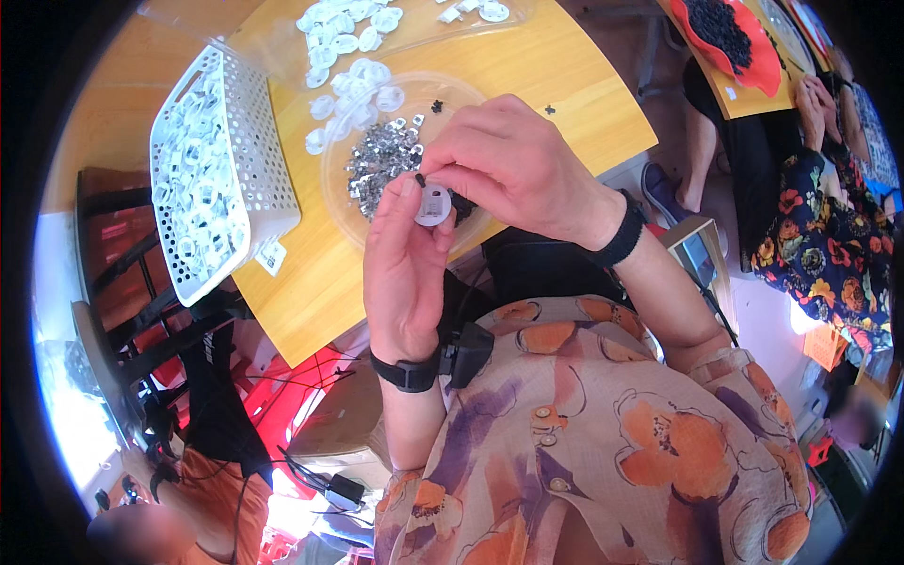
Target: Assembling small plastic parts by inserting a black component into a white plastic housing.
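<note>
A small white round plastic piece (433,209) with a square fitting in its middle is held upright in the fingers of my left hand (405,273). My right hand (523,169) meets it from the right, thumb and forefinger pinched at its upper edge. A tiny black part (421,179) shows at those fingertips. Both hands are over the near side of a clear round tray (336,202). Small shiny metal pieces (375,168) are heaped in it, and more dark bits lie partly hidden behind my fingers.
A white perforated basket (259,155) full of similar white pieces stands at the left. Loose white discs (353,94) lie beyond the tray on the wooden table (584,85). People sit nearby; at the far right, a red dish (767,61) holds black parts.
</note>
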`<control>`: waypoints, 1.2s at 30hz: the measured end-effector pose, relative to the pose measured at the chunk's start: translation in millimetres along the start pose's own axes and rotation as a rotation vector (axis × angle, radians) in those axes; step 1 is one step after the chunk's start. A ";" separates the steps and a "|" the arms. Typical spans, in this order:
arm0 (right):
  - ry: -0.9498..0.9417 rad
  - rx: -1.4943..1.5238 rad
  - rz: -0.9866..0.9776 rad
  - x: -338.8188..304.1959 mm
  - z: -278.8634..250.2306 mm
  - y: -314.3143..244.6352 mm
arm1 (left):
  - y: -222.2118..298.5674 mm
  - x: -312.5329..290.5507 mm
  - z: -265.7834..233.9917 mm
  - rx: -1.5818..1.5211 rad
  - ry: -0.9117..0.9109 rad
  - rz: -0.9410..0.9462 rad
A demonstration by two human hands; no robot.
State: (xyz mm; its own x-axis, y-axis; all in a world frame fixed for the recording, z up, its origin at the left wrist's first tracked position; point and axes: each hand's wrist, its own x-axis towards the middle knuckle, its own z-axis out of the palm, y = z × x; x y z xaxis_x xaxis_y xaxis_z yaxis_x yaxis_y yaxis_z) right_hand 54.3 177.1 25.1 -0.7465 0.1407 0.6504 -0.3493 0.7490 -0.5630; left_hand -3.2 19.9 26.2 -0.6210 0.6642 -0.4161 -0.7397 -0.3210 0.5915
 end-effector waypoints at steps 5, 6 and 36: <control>-0.005 -0.082 -0.084 -1.3 1.5 2.1 | -0.4 -0.8 2.0 0.030 -0.004 -0.005; -0.021 -0.123 -0.112 -1.9 2.2 3.4 | -0.8 -0.6 2.2 0.028 0.004 0.002; -0.050 -0.008 0.216 -6.5 -4.4 -25.0 | -6.3 -5.4 5.1 -0.018 -0.083 0.059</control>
State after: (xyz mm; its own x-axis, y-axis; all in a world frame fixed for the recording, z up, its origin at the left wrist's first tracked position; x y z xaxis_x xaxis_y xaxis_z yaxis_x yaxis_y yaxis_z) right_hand 70.5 160.3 37.2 -0.8305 0.2664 0.4892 -0.1742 0.7101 -0.6823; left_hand 6.2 21.7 28.2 -0.6407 0.6971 -0.3217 -0.7073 -0.3729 0.6006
